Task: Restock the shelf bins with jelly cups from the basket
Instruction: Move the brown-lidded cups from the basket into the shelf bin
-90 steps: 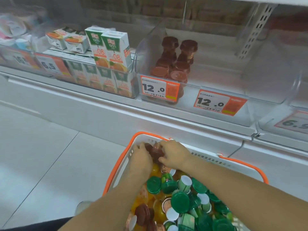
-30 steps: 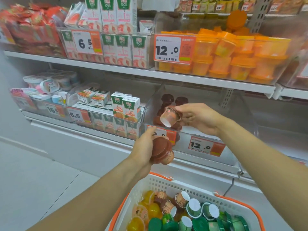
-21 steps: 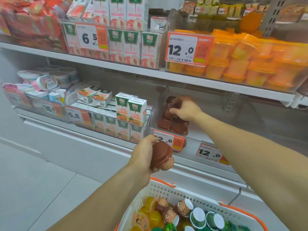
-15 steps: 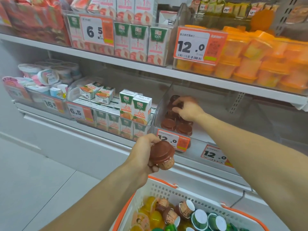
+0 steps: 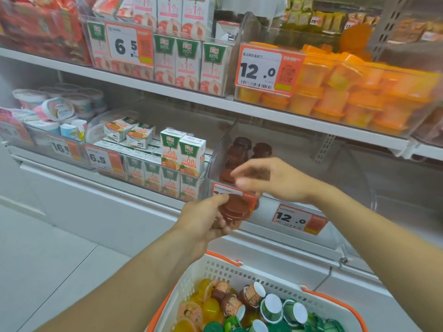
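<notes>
My left hand (image 5: 203,219) grips a brown jelly cup (image 5: 236,210) in front of the lower shelf's edge. Just above it hovers my right hand (image 5: 268,179), empty, with its fingers spread and relaxed over the cup. Behind both hands stands a clear shelf bin (image 5: 217,164) holding several brown jelly cups (image 5: 241,152). Below, a white basket (image 5: 211,267) with an orange rim holds several brown, green and yellow jelly cups (image 5: 271,307).
Small juice cartons (image 5: 182,154) fill the bin left of the brown cups. Orange jelly cups (image 5: 354,92) fill a bin on the shelf above. Price tags marked 12.0 (image 5: 297,219) hang on the lower shelf's front. White floor lies at the left.
My right hand has left the cup it carried in the bin and come back out, empty, to just above my left hand. My left hand still holds its brown cup.
</notes>
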